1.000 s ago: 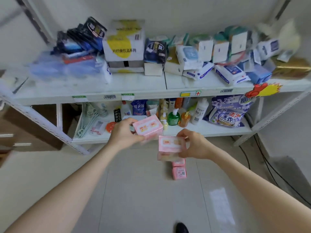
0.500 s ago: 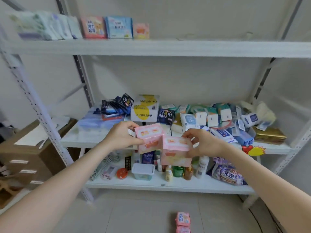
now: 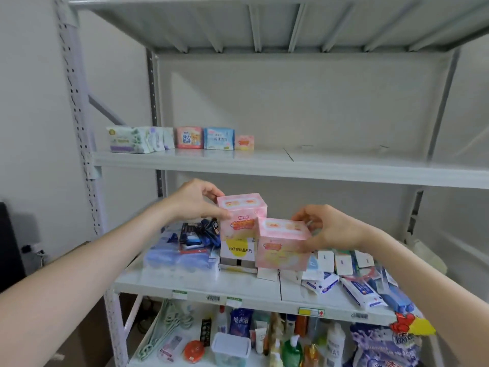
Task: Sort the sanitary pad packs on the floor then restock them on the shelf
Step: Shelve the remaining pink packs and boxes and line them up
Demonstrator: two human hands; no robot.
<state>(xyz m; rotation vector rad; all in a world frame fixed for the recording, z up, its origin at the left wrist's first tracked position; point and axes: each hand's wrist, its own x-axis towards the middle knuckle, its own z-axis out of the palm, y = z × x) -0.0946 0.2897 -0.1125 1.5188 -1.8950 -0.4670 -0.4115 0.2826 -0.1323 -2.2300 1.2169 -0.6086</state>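
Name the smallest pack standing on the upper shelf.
The small pink pack at the row's right end, beside the blue pack; the rest stand taller.

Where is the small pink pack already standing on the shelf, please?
In the head view, the small pink pack stands on the upper shelf, left of centre, at the right end of the row, beside the blue pack.

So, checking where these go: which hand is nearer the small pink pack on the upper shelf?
Left. The left hand is below-left of the small pink pack; the right hand is lower, off to its right.
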